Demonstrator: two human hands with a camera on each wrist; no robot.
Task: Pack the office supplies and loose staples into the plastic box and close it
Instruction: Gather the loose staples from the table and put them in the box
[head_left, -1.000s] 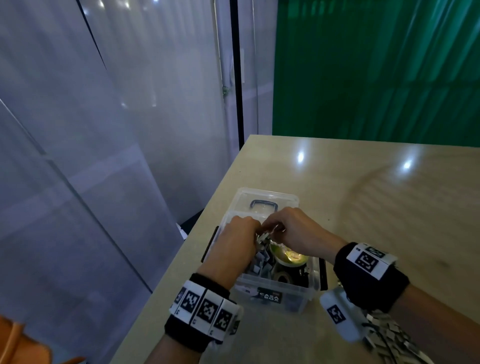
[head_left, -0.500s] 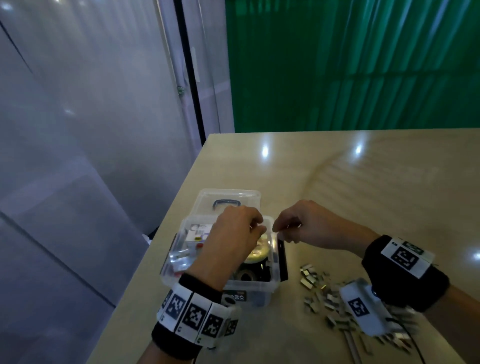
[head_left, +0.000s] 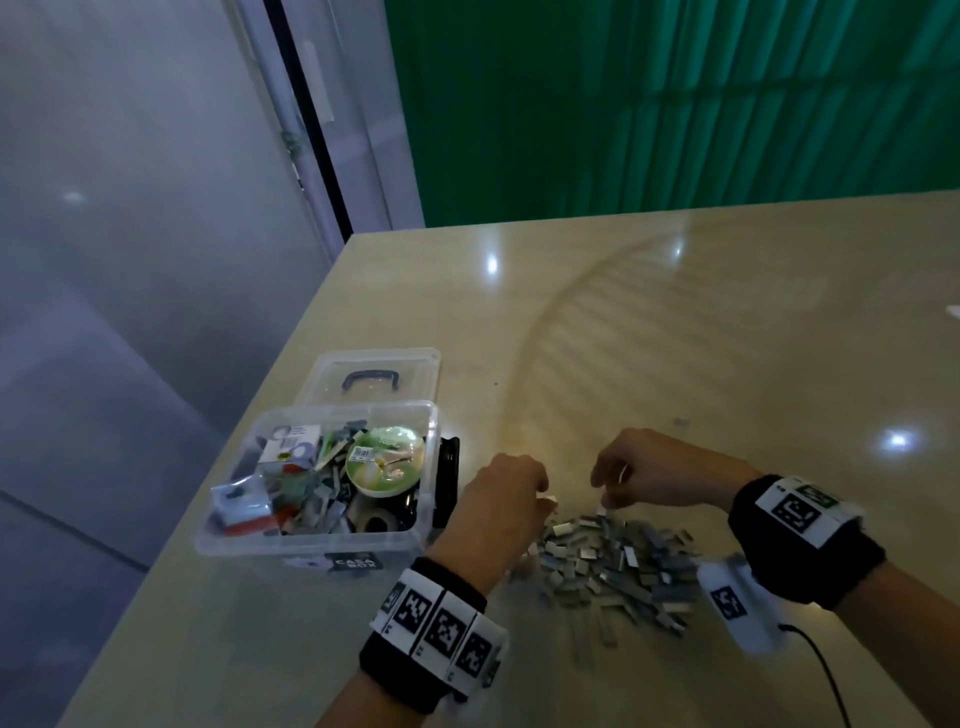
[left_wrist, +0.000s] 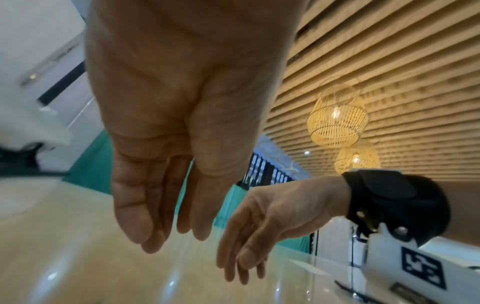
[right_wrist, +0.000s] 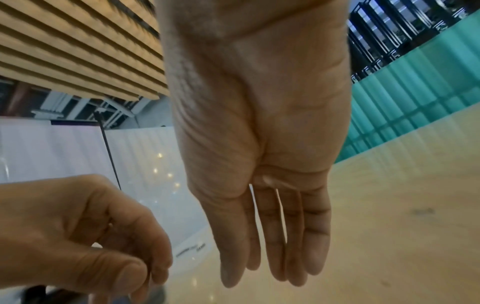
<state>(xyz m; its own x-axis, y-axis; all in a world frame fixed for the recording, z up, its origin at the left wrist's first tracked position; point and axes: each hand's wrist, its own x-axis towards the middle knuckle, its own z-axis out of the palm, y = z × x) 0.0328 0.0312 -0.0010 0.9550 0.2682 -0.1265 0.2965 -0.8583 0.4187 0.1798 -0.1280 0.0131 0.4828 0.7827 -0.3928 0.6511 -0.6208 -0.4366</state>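
**Hands above staple pile**

Left hand (head_left: 506, 499) and right hand (head_left: 654, 475) hover over the loose staples (head_left: 618, 564) near the table's (head_left: 675, 338) front edge, fingers relaxed and holding nothing. The open plastic box (head_left: 311, 540) stands at the table's left edge.

It's dim from the head view, with small ceiling-light glints on the glossy desk (head_left: 675, 338) at centre and right. Edges bow outward. Both wrist views are brighter and warmer but soft, smeared at lower left, with lit wicker lamps (left_wrist: 337, 117) glowing at right.
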